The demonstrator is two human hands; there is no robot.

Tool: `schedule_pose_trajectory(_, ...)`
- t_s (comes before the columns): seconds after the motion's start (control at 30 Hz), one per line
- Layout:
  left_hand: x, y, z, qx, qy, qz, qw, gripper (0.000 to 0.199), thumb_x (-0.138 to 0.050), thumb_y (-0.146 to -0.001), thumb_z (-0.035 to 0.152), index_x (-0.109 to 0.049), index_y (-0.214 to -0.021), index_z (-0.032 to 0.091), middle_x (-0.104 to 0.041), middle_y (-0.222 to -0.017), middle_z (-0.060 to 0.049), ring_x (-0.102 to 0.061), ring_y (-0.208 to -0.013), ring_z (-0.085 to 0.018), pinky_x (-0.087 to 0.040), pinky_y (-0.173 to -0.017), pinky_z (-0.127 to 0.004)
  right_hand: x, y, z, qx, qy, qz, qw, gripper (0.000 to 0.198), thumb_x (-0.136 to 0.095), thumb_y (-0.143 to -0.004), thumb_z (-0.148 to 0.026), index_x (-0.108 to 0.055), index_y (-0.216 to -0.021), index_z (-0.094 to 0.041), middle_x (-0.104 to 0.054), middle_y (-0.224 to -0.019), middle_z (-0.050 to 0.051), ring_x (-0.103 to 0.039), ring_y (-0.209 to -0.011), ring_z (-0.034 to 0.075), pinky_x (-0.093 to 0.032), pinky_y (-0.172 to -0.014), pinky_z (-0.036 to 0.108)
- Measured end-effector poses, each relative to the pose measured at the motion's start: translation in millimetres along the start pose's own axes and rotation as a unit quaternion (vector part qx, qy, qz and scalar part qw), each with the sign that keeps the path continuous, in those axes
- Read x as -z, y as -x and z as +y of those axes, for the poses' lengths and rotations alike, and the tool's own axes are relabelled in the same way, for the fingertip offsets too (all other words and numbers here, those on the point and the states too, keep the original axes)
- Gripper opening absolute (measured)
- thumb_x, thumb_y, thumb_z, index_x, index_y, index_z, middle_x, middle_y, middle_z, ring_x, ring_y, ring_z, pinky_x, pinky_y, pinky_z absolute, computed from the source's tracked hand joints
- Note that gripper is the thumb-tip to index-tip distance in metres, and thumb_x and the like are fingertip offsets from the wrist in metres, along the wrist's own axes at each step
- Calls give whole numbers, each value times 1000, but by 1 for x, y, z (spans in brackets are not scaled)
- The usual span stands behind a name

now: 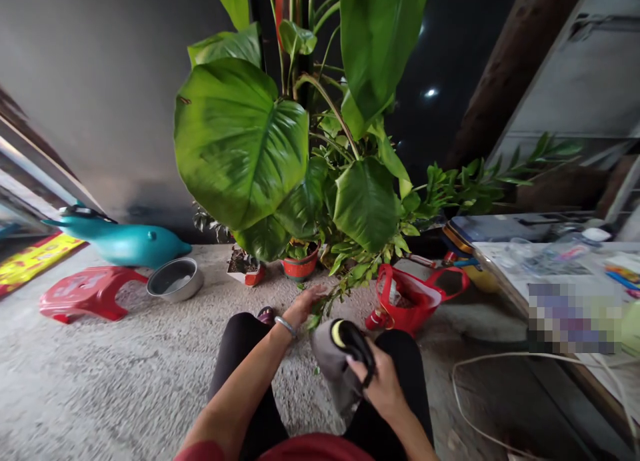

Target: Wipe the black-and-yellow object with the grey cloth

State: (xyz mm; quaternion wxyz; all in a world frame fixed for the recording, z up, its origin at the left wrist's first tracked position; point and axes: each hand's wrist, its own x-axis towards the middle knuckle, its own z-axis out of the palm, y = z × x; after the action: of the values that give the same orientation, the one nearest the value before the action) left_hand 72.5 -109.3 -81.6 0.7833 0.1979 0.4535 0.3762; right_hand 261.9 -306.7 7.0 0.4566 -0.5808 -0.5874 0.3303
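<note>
My left hand reaches forward with a silver bangle on the wrist, its fingers around a thin leafy stem that hangs low from the big potted plant. Over my lap, my right hand grips a black and yellow tool; a grey cloth hangs beneath it. Whether the tool is a pair of shears I cannot tell. My knees in black trousers show below.
Small red pots stand at the plant's base. A red bag lies to the right, beside a cluttered table. On the left are a red stool, a metal bowl and a teal dolphin toy. A white cable loops across the floor.
</note>
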Motion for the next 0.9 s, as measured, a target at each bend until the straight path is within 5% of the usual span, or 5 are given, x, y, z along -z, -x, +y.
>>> schedule_pose_trajectory(0.13,-44,9,47,-143,-24,42,989,26,-62,-102,40,-78,-104,19,-81,-107,-11,-71,-101,-23,-48,-89,-31,76,-21,-43,-57,39,246,967,34,-80,-75,-56,-77,-80,-23,-75,-66,6,-73,-63,29,-60,-59,37)
schedule_pose_trajectory(0.27,-104,21,92,-196,56,-76,976,29,-56,-101,43,-75,-102,21,-80,-111,-9,-71,-111,-24,-50,-95,-34,115,-88,-117,92,97,485,864,50,-85,-74,-58,-78,-100,-16,-80,-92,13,-77,-86,35,-63,-80,46)
schedule_pose_trajectory(0.47,-149,22,102,-274,54,-86,956,13,-75,-77,15,-66,-85,20,-74,-87,-1,-69,-95,-19,-53,-91,-29,80,-175,-157,371,148,238,885,31,-62,-89,-32,-76,-113,-19,-81,-112,13,-75,-107,32,-62,-98,51)
schedule_pose_trajectory(0.67,-141,22,102,-239,52,-76,967,33,-89,-75,29,-57,-75,22,-64,-69,0,-66,-70,-19,-56,-76,-33,67,-82,-89,325,156,102,927,29,-58,-90,-22,-75,-114,-23,-82,-107,10,-79,-98,28,-66,-87,42)
schedule_pose_trajectory(0.9,-136,31,99,-227,71,-86,967,32,-89,-75,28,-58,-75,20,-69,-75,1,-66,-67,-15,-57,-71,-30,117,-117,-147,244,138,431,858,43,-75,-85,-46,-73,-119,-20,-80,-114,14,-77,-107,33,-62,-99,48)
